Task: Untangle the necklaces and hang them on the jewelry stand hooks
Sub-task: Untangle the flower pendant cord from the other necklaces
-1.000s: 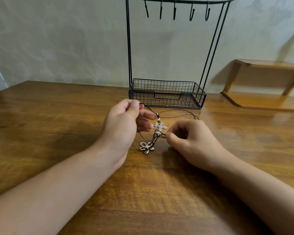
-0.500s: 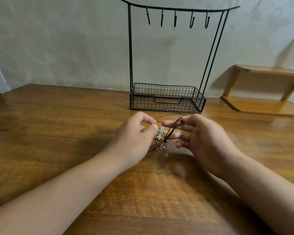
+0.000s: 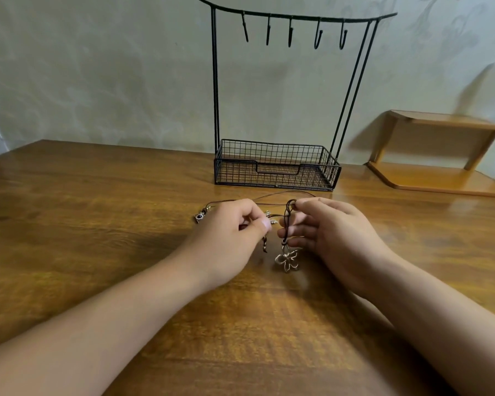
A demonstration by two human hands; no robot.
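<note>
Since the earlier frame the flower pendant point(image 3: 287, 260) has dropped clear, dangling on a dark cord point(image 3: 288, 221) pinched in the right hand point(image 3: 330, 232) fingertips. The left hand point(image 3: 229, 232) has its fingers curled, pinching cord beside a small sparkly pendant point(image 3: 270, 218), mostly hidden behind its thumb. Both hands work in front of the jewelry stand point(image 3: 277, 167); another charm point(image 3: 200, 217) lies left of the left hand, blurred. Beyond, the stand's hooks point(image 3: 290, 32) hang bare.

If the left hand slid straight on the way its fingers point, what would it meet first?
Probably the dark cord hanging from the right hand, then that hand's fingers; the left hand points rightward at them, though depth is uncertain.
</note>
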